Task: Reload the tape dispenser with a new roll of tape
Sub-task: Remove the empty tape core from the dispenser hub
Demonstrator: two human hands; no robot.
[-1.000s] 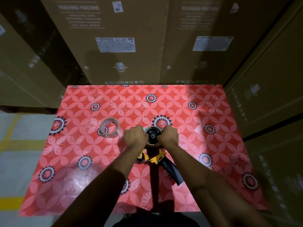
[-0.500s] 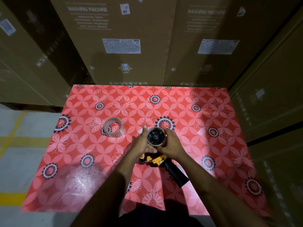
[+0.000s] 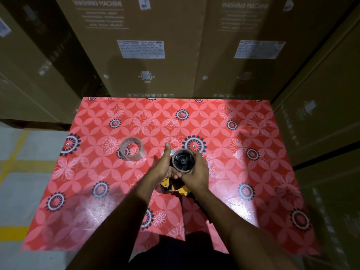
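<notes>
right hand (image 3: 196, 172) fingers curled around the empty cardboard core (image 3: 183, 160) on the dispenser (image 3: 176, 189). left hand (image 3: 165, 168) fingers half open, thumb up, touching the core's left side. new tape roll (image 3: 132, 148) left of the fingers, on the desk (image 3: 243, 172).

tape dispenser (image 3: 176, 189) mostly hidden under both hands (handle shadowed), box labels (image 3: 143, 49) blurred

dim overall, glare patches on the glossy tablecloth (image 3: 243, 172), soft edge blur, and wide-angle bending of the cartons (image 3: 155, 45).
</notes>
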